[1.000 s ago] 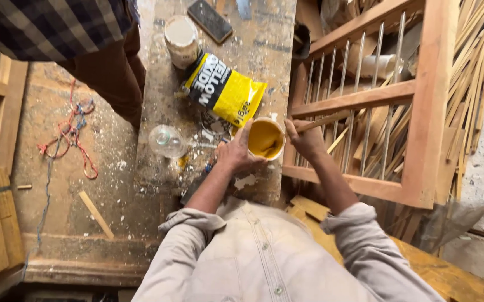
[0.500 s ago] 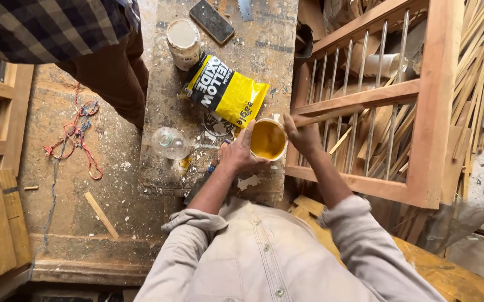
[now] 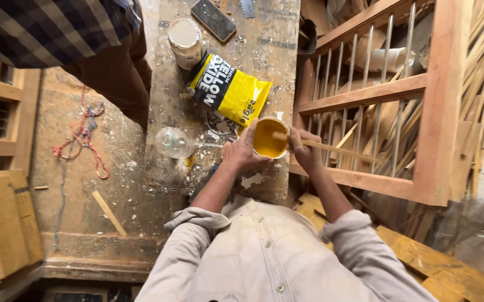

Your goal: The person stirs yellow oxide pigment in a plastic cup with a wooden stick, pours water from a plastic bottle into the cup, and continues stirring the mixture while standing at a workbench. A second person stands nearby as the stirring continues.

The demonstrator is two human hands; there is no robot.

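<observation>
Since the earlier frames the stick has swung further across the cup; the cup itself has barely shifted.

Left hand (image 3: pixel 241 154) wraps the small cup (image 3: pixel 270 138) of yellow paste, fingers clenched round its left wall, holding it just above the near right part of the worktop (image 3: pixel 275 50). Right hand (image 3: pixel 304 150) pinches a thin wooden stick (image 3: pixel 331 148), its tip down in the paste.

Yellow powder bag (image 3: pixel 229 89) lies just beyond the cup. Clear glass jar (image 3: pixel 173 142) stands to the left, white tin (image 3: pixel 185 40) further off. Wooden frame with metal bars (image 3: pixel 376 95) leans at the right. Another person in a checked shirt (image 3: pixel 46 28) stands far left.

Judgement: stirring goes best with the cup gripped level, the stick scraping wall and bottom in slow circles so no dry lumps stay and nothing slops over the rim.
</observation>
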